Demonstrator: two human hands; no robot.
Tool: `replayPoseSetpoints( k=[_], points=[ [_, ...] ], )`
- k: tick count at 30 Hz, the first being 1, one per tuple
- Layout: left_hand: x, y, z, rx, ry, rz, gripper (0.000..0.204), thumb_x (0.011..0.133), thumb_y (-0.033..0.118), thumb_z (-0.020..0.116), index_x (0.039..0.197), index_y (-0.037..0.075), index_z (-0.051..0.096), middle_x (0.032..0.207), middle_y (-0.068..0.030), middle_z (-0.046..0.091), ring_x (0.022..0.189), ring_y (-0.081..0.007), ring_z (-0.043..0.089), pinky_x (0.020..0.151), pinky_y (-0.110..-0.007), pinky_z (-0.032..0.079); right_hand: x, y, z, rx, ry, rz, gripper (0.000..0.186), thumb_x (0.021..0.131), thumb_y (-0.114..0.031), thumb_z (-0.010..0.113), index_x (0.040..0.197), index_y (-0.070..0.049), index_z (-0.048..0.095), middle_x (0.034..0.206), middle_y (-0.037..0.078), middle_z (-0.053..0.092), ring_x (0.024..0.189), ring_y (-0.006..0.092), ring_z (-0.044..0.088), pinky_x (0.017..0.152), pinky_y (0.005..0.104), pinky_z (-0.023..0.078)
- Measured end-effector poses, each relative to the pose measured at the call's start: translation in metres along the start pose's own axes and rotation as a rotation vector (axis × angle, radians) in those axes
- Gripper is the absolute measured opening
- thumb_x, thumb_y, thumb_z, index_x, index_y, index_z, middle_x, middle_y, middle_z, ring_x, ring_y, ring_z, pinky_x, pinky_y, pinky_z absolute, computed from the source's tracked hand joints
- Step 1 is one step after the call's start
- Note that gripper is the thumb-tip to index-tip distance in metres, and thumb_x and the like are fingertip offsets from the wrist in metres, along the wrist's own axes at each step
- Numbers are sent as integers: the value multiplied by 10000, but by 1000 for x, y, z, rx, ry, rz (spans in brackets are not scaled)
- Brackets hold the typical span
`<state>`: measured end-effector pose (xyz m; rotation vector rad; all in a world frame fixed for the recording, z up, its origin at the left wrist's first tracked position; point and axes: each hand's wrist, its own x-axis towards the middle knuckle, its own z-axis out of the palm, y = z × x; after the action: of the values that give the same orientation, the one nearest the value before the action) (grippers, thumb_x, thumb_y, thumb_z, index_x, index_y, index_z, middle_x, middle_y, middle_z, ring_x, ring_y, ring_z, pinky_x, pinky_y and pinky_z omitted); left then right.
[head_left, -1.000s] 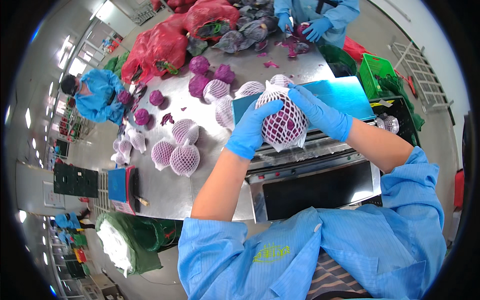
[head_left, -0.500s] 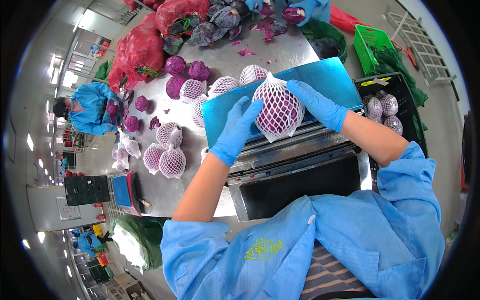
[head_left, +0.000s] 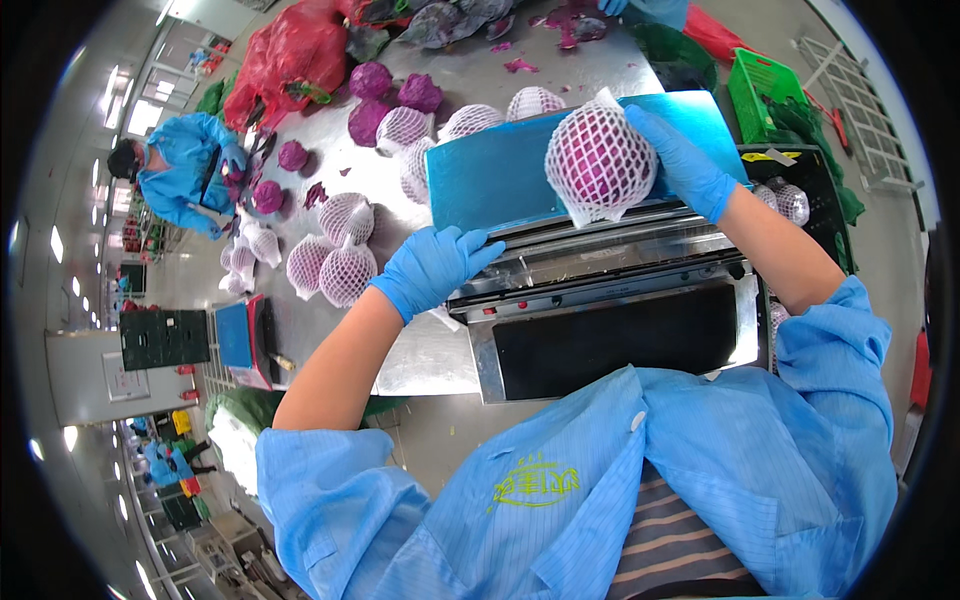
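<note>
My right hand, in a blue glove, grips a white foam-netted purple cabbage from its right side, above the blue plate of a metal machine. My left hand, also gloved, has its fingers curled at the machine's front left edge, near the dark bar. Below that bar a black panel faces me. Netted cabbages lie in groups to the left and behind the plate.
Bare cabbages, red mesh sacks and loose leaves cover the far steel table. A black crate of wrapped cabbages and a green crate stand right. Co-workers work at left and at the far edge.
My left hand has let go of the netted cabbage and moved down-left to the machine's edge. My right hand has lifted the cabbage slightly up and to the right.
</note>
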<state>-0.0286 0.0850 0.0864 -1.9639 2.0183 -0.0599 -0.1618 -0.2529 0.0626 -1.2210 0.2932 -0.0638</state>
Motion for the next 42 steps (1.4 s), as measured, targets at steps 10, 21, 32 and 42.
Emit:
replayPoseSetpoints(
  k=[10,21,32,42],
  points=[
    [28,2,18,21,110,94,572,785,183,645,1345,255,555,900,-30,532,762,-205,550,666,-336,478,-27,-13,-33,-360,159,-51,727,913,-534,596,1401,-18,440,1323,107,549,1141,195,546,1020,345,420],
    [11,24,37,-219,291,-151,416,768,122,654,1173,220,664,916,-6,577,785,-217,585,626,-360,492,-96,-27,-118,-1964,-548,-904,636,794,-116,594,1368,-366,486,1247,106,558,940,264,600,757,388,506],
    [-112,114,-102,-191,400,-327,280,798,130,674,1076,129,709,751,-42,610,672,-247,604,614,-369,483,-262,-37,-65,-1309,-2,-456,181,882,-163,651,1025,-69,709,848,106,655,782,293,644,711,355,524],
    [-14,44,-210,-1520,1128,-557,498,977,242,521,1403,-7,455,975,-76,626,899,-201,620,792,-315,536,-214,-91,-12,-695,557,-965,565,927,-338,580,1378,-24,449,1447,187,435,1350,333,420,1116,458,340]
  ],
)
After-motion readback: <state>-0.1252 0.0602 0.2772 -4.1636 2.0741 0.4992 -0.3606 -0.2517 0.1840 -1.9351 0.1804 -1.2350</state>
